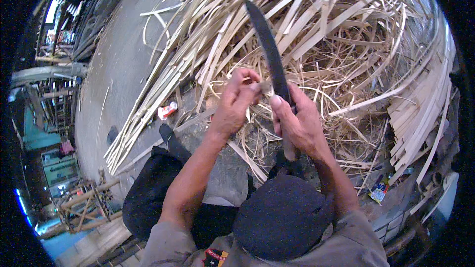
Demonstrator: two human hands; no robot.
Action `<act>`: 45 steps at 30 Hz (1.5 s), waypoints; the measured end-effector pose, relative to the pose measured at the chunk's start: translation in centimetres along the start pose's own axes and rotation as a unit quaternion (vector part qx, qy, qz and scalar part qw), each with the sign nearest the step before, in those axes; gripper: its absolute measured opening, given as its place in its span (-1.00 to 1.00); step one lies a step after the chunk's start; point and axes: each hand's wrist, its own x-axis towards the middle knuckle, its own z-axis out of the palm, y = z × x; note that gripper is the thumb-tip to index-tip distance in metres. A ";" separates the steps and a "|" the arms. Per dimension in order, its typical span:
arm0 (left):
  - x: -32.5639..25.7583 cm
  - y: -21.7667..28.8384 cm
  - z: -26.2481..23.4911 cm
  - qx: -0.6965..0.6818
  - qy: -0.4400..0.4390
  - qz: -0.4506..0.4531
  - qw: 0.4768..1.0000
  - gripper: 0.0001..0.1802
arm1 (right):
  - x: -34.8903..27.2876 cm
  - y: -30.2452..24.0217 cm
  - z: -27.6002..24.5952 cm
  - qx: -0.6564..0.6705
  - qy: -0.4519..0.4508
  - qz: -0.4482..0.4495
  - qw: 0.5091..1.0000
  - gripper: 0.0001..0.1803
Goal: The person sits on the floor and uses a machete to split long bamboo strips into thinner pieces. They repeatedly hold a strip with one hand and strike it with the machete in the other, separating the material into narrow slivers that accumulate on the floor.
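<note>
Dark metal stands between the two hands: the right hand (299, 121) is wrapped around the long knife (269, 49), its thumb pressed near the base of the blade and the handle's end showing below the fist. The left hand (235, 101) pinches a small pale piece (266, 87) just beside the blade; blur hides its exact shape. The blade slants up and leftward, its tip in front of the pile of strips (321, 34); how high above them, I cannot tell.

Thin curly shavings (346, 123) crowd the ground around the right hand. Close below the knife's handle, a rounded dark cloth shape (282, 217) fills the space between the forearms. Left of the left hand, a red-and-white wrapper (167, 111) lies near a dark foot (170, 141).

The grey floor (123, 49) opens into a wide bare band on the left, bordered by the strips' straight ends. The right is tighter: a stack of flat slats (415, 128) lines that edge, with a blue-and-yellow packet (379, 189) near its lower end. At far left stands a frame of poles (89, 202).
</note>
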 end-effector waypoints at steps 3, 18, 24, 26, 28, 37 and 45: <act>0.1 -1.3 1.1 -0.011 -0.028 0.007 1.000 -0.84 | 2.1 2.0 0.8 -0.036 0.054 0.030 0.997 -0.65; -0.6 0.2 -0.4 0.016 0.036 0.012 0.999 -0.75 | -0.9 -0.4 -1.1 0.024 -0.027 0.027 0.999 -0.69; -1.2 0.1 -0.4 0.014 0.018 0.055 0.998 -0.79 | -1.4 -0.8 -0.6 -0.042 -0.062 -0.012 0.997 -0.71; -1.3 0.2 -0.3 0.048 0.037 0.063 0.996 -0.82 | -1.3 -0.8 -0.5 -0.050 -0.066 -0.011 0.996 -0.71; -1.3 0.3 -0.2 0.041 0.044 0.050 0.997 -0.83 | -1.2 -0.8 -0.5 -0.067 -0.069 -0.023 0.995 -0.71; -1.2 0.1 -0.6 0.045 0.026 0.025 0.998 -0.81 | -1.0 -0.7 -0.8 -0.066 -0.075 -0.023 0.995 -0.72; -1.1 -0.1 -0.7 0.054 0.010 0.023 0.998 -0.77 | -0.9 -0.6 -0.9 -0.075 -0.080 -0.037 0.993 -0.71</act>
